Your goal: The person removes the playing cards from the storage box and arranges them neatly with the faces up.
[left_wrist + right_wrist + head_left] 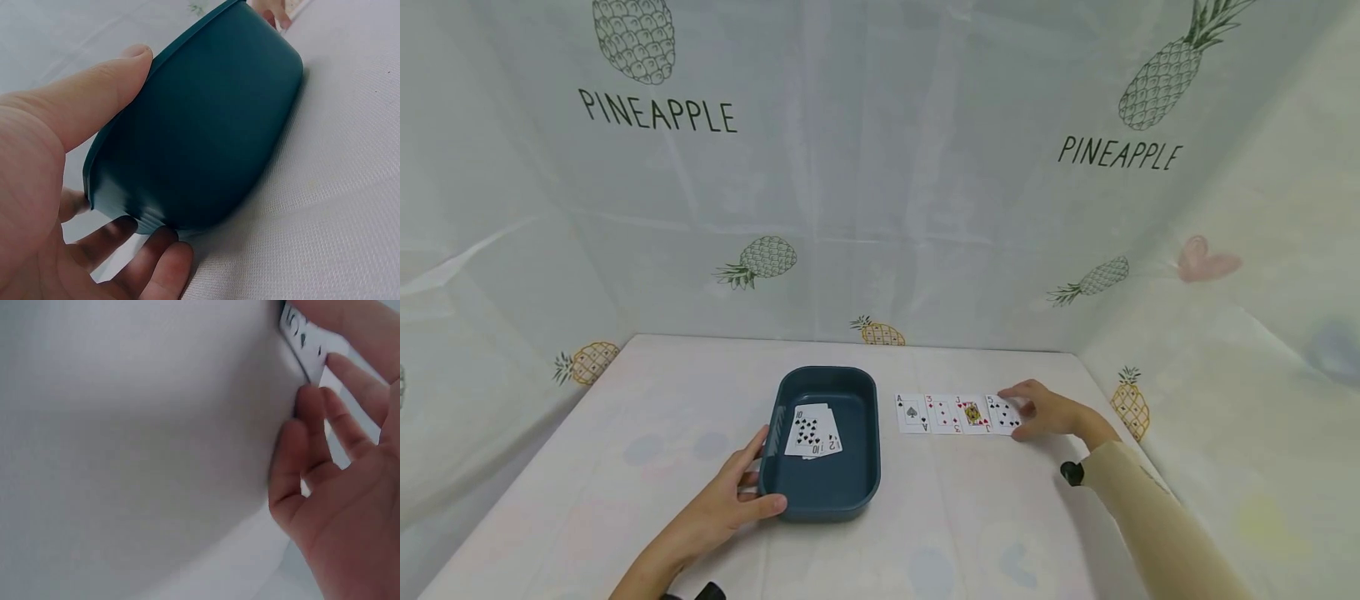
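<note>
My left hand [726, 497] holds a dark blue rectangular tray [868, 467] at its near left corner. In the left wrist view, the thumb lies at the rim of the tray [206, 125] and the other fingers curl against its side. A small pile of playing cards [808, 431] lies inside, a black ten on top. Right of the tray, several face-up playing cards form a row, with an ace of spades [912, 413] at its left end. My right hand [1051, 412] spans the rightmost card, a black five [1002, 414], pinching it between thumb and fingers at opposite edges.
A white cloth with faint pastel prints covers the table [940, 533]. Hanging sheets with pineapple prints [880, 192] enclose its back and sides. Black bands sit at both wrists.
</note>
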